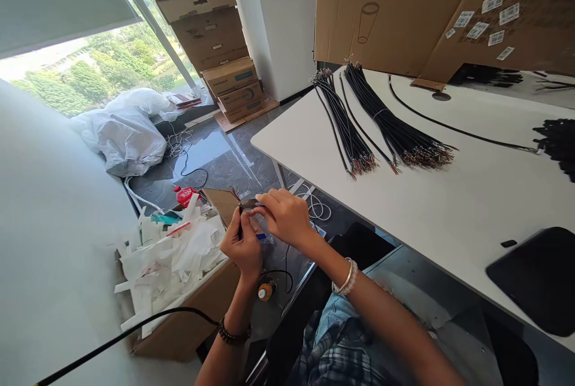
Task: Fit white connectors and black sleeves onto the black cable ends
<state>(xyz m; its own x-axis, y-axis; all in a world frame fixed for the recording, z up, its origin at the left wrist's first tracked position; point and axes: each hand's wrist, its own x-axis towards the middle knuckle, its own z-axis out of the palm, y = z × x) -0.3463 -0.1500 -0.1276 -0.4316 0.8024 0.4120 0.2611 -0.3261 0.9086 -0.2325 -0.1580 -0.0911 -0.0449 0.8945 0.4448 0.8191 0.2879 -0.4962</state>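
Note:
My left hand (241,244) and my right hand (283,216) meet above a cardboard box, both pinching the end of a black multi-core cable (248,204). Thin coloured wires fan out from that end, and my fingers partly hide it. To the right, two bundles of black cables (345,128) (398,115) lie on a white table (404,206), tied and with coloured wire ends. A single black cable (453,128) lies further right.
The box (188,308) below my hands holds white plastic scraps (173,257). A black pad (534,278) lies at the table's near right. A black cord and orange spool (266,291) lie below my hands. Stacked cartons (211,33) and a white sack (126,140) stand beyond.

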